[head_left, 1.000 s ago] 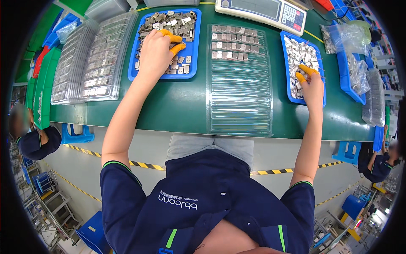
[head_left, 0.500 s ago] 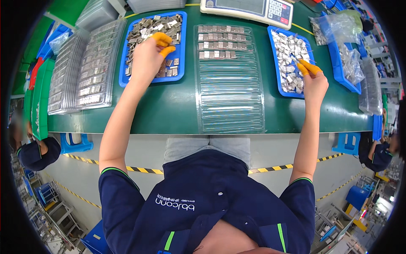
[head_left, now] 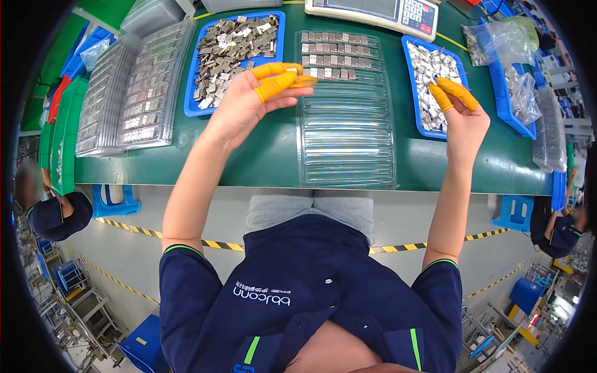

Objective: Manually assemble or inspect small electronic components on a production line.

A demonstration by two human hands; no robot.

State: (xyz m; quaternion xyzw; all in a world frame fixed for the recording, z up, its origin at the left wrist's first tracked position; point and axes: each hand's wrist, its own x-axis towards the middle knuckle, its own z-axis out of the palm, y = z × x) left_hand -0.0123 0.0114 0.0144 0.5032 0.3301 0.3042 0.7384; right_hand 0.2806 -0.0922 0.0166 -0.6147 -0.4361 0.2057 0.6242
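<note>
Overhead, from the head view, my left hand [head_left: 249,102] hovers above the green bench [head_left: 261,155], between the blue plastic tray of loose grey metal pieces [head_left: 233,46] toward the far left and the clear ribbed plastic blister tray [head_left: 345,133] at the middle. Its grip, capped in orange rubber finger cots [head_left: 273,84], is pressed together at the tips over the blister tray's left edge; whether it pinches a piece I cannot tell. The blister tray's far rows carry small grey metal parts [head_left: 329,59], and its near rows are bare.

My right hand [head_left: 463,121] is raised over the near end of the second blue plastic tray of silvery pieces [head_left: 429,81] toward the right edge. Its orange-capped fingers are close together, and anything between them is too small to make out.

A grey weighing scale with keypad [head_left: 379,9] sits at the far edge. Stacked clear trays [head_left: 124,93] lie toward the left edge.
</note>
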